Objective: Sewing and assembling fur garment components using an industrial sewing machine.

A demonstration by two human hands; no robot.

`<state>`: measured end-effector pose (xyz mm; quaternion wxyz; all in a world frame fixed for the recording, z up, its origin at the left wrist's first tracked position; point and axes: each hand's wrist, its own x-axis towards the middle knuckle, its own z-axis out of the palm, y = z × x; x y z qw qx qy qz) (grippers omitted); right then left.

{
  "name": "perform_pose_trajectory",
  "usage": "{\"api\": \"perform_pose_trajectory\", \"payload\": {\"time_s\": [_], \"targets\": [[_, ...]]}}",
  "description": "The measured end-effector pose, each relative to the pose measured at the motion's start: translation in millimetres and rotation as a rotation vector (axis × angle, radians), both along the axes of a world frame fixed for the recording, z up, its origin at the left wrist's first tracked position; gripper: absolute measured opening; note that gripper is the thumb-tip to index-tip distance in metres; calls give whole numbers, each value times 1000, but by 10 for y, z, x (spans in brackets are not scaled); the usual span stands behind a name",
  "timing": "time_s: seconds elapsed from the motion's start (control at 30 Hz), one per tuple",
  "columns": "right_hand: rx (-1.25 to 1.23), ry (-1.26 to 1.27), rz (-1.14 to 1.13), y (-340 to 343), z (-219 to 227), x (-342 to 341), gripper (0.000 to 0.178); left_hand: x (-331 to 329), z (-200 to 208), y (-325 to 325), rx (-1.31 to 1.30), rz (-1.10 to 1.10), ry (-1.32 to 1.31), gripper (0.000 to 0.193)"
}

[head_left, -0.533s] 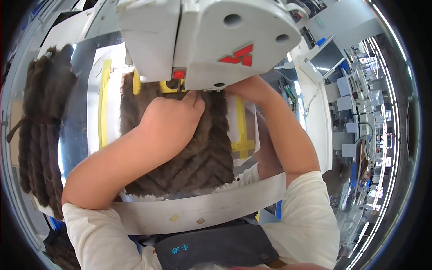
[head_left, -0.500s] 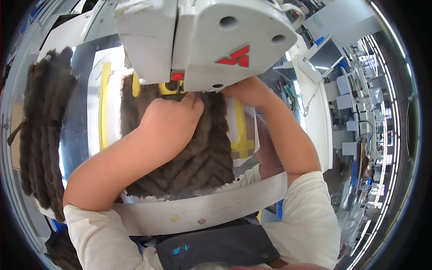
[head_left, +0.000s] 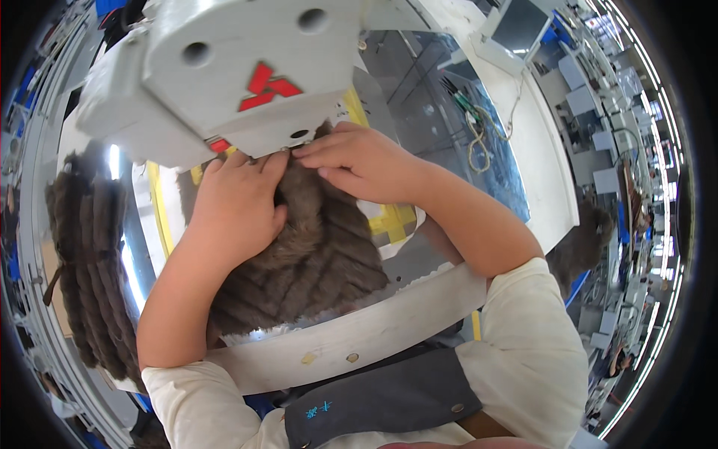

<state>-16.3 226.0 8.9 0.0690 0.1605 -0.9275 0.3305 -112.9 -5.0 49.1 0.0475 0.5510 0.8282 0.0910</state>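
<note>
A piece of brown fur (head_left: 303, 262) with chevron-like ridges lies under the white sewing machine head (head_left: 224, 82). My left hand (head_left: 243, 198) rests on the fur's left part, fingers stretched toward the machine and thumb apart. My right hand (head_left: 366, 161) reaches in from the right with fingers extended over the fur's far edge, close to the left fingertips. Both hands' fingertips are near the underside of the machine head, which hides the needle area. Whether any fur is pinched there is hard to see.
Bundled brown fur strips (head_left: 93, 269) hang at the left. A curved white board (head_left: 366, 337) edges the work surface before me. Yellow tape (head_left: 393, 221) marks the surface. Green-handled tweezers or snips (head_left: 465, 105) and a cord (head_left: 479, 150) lie at the right, with a monitor (head_left: 521, 26) beyond.
My right hand has come out from beside the machine head onto the fur near my left hand. The left fingers have spread more. The view has shifted, placing the machine head further left.
</note>
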Motion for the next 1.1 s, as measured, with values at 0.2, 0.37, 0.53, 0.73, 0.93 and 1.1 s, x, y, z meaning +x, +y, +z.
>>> {"api": "perform_pose_trajectory", "payload": {"time_s": [0.2, 0.37, 0.53, 0.73, 0.93, 1.1], "targets": [[66, 49, -20, -27, -6, 10, 33, 0, -9, 15, -44, 12, 45, 64], [74, 48, -41, -24, -53, 6, 34, 26, 7, 45, -80, 4, 42, 64], [68, -25, -27, -56, -6, 59, 34, 68, 18, 51, -97, -6, 52, 65], [53, -44, 13, -54, 29, 119, 31, 103, 86, 34, -102, -34, 20, 68], [63, -103, 28, -82, 270, 297, 40, 214, 185, 47, -191, -45, -29, 74], [-516, 15, 451, -254, 645, 512, 69, 203, 93, 23, -79, -78, -99, 80]]}}
